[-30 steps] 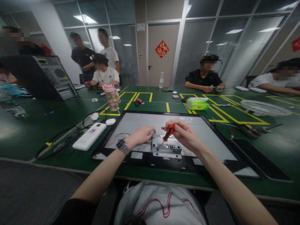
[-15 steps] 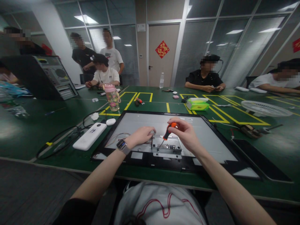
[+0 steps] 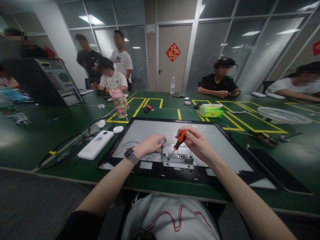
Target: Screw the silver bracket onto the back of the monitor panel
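A large flat panel with a black frame lies on the green table. On its near middle part sits a metal bracket with screw holes. My right hand grips the handle of an orange and black screwdriver, which slants down with its tip at the bracket's left side. My left hand, with a watch on the wrist, rests at the bracket's upper left corner; its fingers are bent and whatever they may pinch is too small to tell. Thin wires run on the panel beside that wrist.
Left of the panel lie a white power bank, a small white case and black cables. Behind it stand a pink-lidded bottle and a green tissue pack. A black slab lies right. Several people are across the table.
The screwdriver's handle and my right fingers have shifted slightly, with the tip staying at the same spot. My left hand has not visibly moved. People in the background have changed posture.
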### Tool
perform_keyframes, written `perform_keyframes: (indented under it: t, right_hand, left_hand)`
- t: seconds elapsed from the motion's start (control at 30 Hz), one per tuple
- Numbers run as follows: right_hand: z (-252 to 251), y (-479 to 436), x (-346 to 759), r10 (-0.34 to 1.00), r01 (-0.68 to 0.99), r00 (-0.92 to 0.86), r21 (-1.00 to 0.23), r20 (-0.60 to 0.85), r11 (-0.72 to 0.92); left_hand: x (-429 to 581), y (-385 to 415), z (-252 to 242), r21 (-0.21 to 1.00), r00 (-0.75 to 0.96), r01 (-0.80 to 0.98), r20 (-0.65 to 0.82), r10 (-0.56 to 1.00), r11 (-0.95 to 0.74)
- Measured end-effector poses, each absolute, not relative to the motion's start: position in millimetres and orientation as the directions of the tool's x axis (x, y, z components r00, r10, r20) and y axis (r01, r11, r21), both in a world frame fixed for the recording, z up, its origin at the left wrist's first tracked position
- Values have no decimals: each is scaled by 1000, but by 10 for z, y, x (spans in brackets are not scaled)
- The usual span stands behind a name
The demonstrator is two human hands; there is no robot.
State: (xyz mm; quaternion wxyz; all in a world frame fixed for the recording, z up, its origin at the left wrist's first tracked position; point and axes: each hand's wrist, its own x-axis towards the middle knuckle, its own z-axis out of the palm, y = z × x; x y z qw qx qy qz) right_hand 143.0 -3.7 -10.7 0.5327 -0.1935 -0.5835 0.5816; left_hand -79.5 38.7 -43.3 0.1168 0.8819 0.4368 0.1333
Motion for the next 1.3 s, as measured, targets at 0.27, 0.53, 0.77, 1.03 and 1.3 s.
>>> perform_keyframes:
  t: [0.27,0.53,0.77,1.03,1.3]
  right_hand:
    - [-70,-65,1430,834,-372,-365,-886,413,276]
    - [-68,-59,1438,833,-379,-379,-889,402,257]
    - [-61,-80,1424,818,-390,-415,-890,399,236]
    - [-62,-77,1456,815,-342,-409,-897,410,280]
    - [-67,-75,1452,826,-336,-378,-893,419,300]
  left_hand:
    - [-786,386,-421,332,589,730,137,796,-597]
    - [-778,375,-404,331,581,737,133,803,-589]
    - [-780,373,-405,331,578,741,131,806,-585]
    - [-792,389,-427,317,587,740,130,800,-594]
    - [-786,369,-412,317,582,743,128,803,-589]
